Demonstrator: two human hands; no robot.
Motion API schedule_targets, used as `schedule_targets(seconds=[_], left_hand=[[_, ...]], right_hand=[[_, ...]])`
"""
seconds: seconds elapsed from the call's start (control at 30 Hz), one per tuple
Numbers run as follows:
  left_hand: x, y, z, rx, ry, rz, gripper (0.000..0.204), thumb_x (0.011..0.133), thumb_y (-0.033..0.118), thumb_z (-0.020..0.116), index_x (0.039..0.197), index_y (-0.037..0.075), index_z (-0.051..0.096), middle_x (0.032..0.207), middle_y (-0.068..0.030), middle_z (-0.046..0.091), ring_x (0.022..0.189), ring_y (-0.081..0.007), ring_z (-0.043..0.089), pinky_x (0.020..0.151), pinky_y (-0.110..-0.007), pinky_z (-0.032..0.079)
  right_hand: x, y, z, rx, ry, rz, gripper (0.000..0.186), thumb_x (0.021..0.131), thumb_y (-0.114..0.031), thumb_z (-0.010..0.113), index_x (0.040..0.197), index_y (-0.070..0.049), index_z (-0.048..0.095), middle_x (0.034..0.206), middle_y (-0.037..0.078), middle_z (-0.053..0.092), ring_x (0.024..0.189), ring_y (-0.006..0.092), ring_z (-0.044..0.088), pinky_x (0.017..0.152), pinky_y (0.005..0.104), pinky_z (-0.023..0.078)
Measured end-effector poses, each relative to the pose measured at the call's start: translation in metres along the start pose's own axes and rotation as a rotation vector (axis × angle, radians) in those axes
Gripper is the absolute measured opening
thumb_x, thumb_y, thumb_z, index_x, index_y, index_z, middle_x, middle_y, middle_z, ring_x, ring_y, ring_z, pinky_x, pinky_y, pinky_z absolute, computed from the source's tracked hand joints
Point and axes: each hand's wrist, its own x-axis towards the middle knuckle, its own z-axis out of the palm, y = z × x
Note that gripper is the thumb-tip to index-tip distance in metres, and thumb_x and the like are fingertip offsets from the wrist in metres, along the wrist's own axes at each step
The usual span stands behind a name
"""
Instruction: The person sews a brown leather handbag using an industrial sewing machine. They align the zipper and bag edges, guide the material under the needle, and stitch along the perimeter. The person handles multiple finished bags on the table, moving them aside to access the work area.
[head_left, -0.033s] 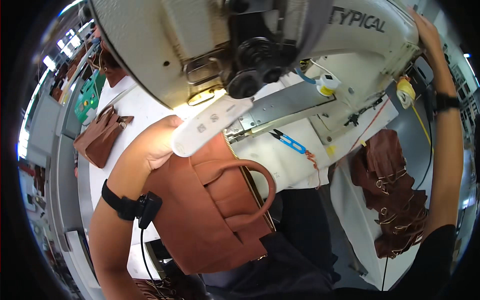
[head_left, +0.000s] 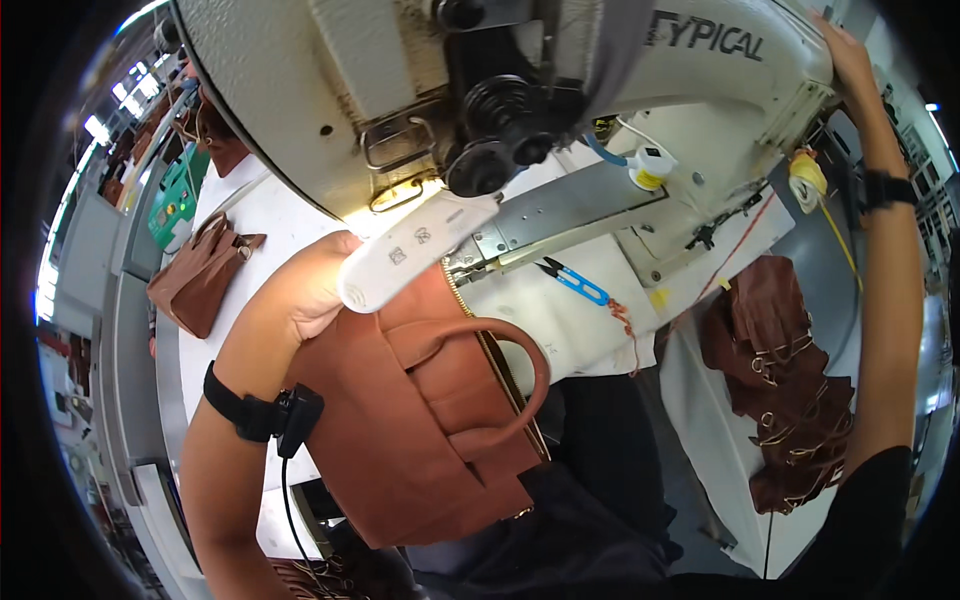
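A reddish-brown leather handbag (head_left: 400, 440) with a looped handle lies across my lap. Its gold-toothed zipper edge (head_left: 452, 285) runs up to the sewing machine's narrow metal arm (head_left: 560, 212). My left hand (head_left: 318, 292) rests against the bag's upper left side, below the machine head (head_left: 290, 90). A white oblong panel (head_left: 415, 245) on the machine hides most of its fingers and the needle area. My right hand (head_left: 848, 62) reaches up to the machine's far right end, touching it; its fingers are largely hidden behind the housing.
Blue thread snips (head_left: 575, 282) lie on the white table cover (head_left: 520, 330). A small oil bottle (head_left: 652, 168) and a yellow thread cone (head_left: 808, 182) stand beyond. Brown leather pieces (head_left: 775, 390) pile up at right; another brown bag (head_left: 205, 275) stands at left.
The view has shifted very slightly, so the machine sits a little further left. The bag and both hands keep practically the same places.
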Motion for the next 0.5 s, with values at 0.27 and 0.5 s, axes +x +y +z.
schedule_targets(seconds=[0.27, 0.5], left_hand=[[-0.002, -0.007, -0.006, -0.031, 0.01, -0.063, 0.048, 0.094, 0.014, 0.076, 0.136, -0.004, 0.063, 0.128, -0.0091, 0.071, 0.117, -0.0145, 0.066, 0.104, -0.029, 0.05], [0.0, -0.007, -0.009, -0.111, -0.065, -0.03, 0.056, 0.094, 0.013, 0.076, 0.144, -0.004, 0.057, 0.142, -0.0117, 0.062, 0.129, -0.017, 0.06, 0.113, -0.031, 0.047]], right_hand=[[-0.097, -0.001, 0.066, 0.537, 0.459, -0.12, 0.051, 0.1, -0.042, 0.067, 0.121, 0.004, 0.073, 0.106, 0.006, 0.073, 0.091, 0.0108, 0.065, 0.081, 0.0262, 0.051], [-0.107, 0.004, 0.063, 0.368, 0.535, -0.017, 0.056, 0.1, -0.049, 0.063, 0.116, 0.003, 0.074, 0.093, 0.006, 0.071, 0.078, 0.0113, 0.061, 0.073, 0.029, 0.05]])
